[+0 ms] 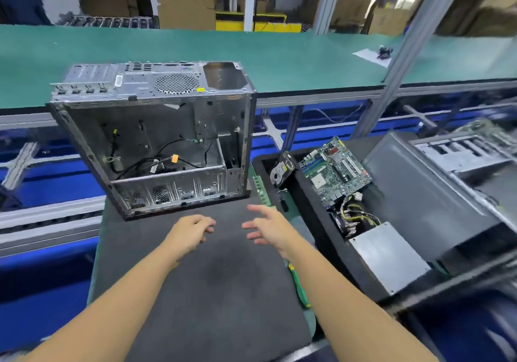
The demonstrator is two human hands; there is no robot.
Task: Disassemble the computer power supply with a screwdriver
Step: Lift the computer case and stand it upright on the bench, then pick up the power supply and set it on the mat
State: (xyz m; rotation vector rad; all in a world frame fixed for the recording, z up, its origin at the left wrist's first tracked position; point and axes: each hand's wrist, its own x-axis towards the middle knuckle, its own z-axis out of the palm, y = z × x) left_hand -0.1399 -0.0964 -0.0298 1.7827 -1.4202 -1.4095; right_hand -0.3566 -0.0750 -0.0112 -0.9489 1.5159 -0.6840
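Left hand [193, 231], right hand [265, 228]: fingers relaxed, holding nothing.

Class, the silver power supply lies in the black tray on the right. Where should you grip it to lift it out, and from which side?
Probably grip the power supply across its flat metal sides, coming from above at the near end: the cables sprout from its far end, and the tray wall hems it in.

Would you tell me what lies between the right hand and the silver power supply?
In the head view, only the near wall of the black bin stands between the right hand and the power supply.
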